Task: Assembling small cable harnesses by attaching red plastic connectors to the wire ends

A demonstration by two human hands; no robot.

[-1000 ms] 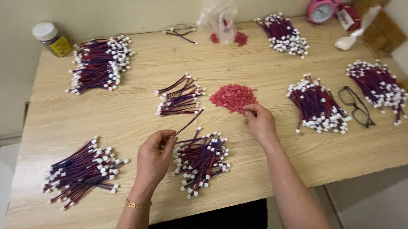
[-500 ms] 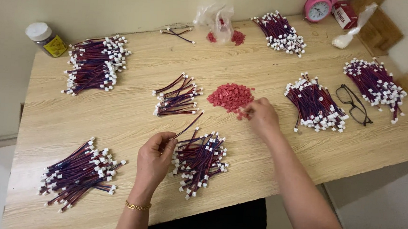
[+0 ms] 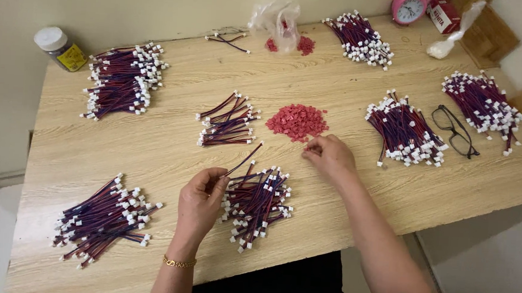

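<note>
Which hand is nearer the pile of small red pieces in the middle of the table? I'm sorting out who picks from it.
Right. The right hand rests at the edge of the red pile; the left hand is farther back, holding a wire.

Table was pale wood-grain laminate, smooth, matt. Wire leads had glossy plastic insulation with white plastic end plugs. Red connector pile looked matt hard plastic. Bag was thin, crinkled clear plastic. Eyeglasses had glossy black frames. Bracelet was shiny gold-toned metal.
</note>
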